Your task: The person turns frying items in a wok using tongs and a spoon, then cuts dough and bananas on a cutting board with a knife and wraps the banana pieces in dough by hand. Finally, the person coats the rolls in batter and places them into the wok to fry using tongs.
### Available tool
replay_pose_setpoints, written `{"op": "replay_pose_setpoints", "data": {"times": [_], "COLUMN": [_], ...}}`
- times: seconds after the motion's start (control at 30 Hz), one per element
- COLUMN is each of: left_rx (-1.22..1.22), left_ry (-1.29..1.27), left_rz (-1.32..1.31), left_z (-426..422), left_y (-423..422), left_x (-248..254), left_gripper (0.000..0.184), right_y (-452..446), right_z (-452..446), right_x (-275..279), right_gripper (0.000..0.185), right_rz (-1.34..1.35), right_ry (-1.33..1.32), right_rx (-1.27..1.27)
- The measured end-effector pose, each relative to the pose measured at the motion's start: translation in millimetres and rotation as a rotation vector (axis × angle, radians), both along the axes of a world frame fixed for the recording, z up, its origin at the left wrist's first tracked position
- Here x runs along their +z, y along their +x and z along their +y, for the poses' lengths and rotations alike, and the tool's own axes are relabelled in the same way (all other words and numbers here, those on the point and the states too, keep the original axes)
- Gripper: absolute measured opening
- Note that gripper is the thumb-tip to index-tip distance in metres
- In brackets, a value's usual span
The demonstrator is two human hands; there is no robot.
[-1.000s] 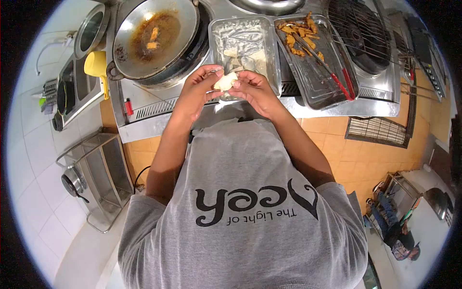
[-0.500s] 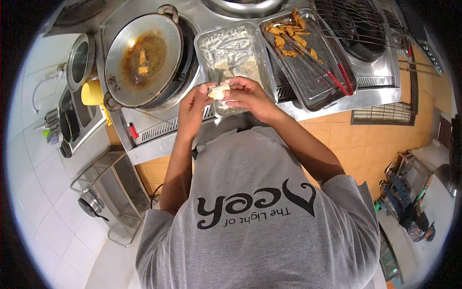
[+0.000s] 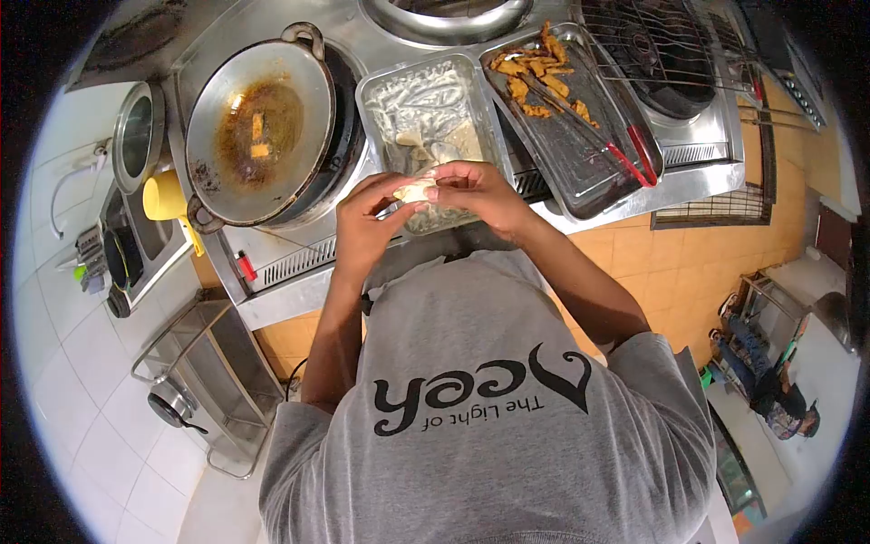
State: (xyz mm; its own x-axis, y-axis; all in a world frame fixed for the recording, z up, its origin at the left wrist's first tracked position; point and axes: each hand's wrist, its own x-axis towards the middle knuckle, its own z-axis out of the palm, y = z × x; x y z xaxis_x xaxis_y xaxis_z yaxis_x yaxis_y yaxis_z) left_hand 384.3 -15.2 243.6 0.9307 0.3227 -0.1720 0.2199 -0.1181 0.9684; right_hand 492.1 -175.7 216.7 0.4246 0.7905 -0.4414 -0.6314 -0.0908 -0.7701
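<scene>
Pinched between my left hand (image 3: 361,216) and my right hand (image 3: 482,192) is a small, pale, coated piece of food (image 3: 415,191); its exact kind cannot be made out. Both hands hover over the near end of a metal tray (image 3: 366,100) containing white coating and several pale pieces. Left of it, a wok (image 3: 207,118) sits on a burner, with brown oil and two small golden pieces (image 3: 259,150) in it. To the right lies a dark tray (image 3: 594,195) with several browned fried strips (image 3: 535,68) and red-handled tongs (image 3: 625,163).
A yellow container (image 3: 163,197) hangs at the stove's left edge, near a red lighter (image 3: 246,265). Grill racks (image 3: 666,45) cover the burner at right. A metal cart (image 3: 217,363) stands at lower left. Another person (image 3: 775,399) is far off at right.
The fingers have shifted slightly around the pale piece, which stays between both hands. The stove and trays sit slightly left and lower in view, as the camera has turned.
</scene>
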Motion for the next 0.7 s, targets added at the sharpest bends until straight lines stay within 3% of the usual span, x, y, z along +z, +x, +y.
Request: {"op": "replay_pose_setpoints", "data": {"times": [0.17,0.37,0.57,0.7], "left_rx": [0.048,0.204,0.141,0.26], "left_ry": [-0.078,-0.155,-0.139,-0.439], "left_rz": [-0.11,-0.137,-0.089,0.027], "left_z": [-1,-19,-16,-15], "left_y": [-7,-5,-10,-13], "left_x": [-1,4,-2,8], "left_gripper": [0.029,0.023,0.023,0.022], "right_y": [2,-3,-7,-11], "right_z": [-7,-8,-12,-14], "right_x": [8,10,25,30], "right_gripper": [0.029,0.027,0.027,0.028], "right_rz": [0.164,-0.002,-0.058,-0.089], "right_ry": [-0.011,-0.039,-0.037,-0.037], "right_rx": [-0.005,-0.03,-0.081,-0.094]}}
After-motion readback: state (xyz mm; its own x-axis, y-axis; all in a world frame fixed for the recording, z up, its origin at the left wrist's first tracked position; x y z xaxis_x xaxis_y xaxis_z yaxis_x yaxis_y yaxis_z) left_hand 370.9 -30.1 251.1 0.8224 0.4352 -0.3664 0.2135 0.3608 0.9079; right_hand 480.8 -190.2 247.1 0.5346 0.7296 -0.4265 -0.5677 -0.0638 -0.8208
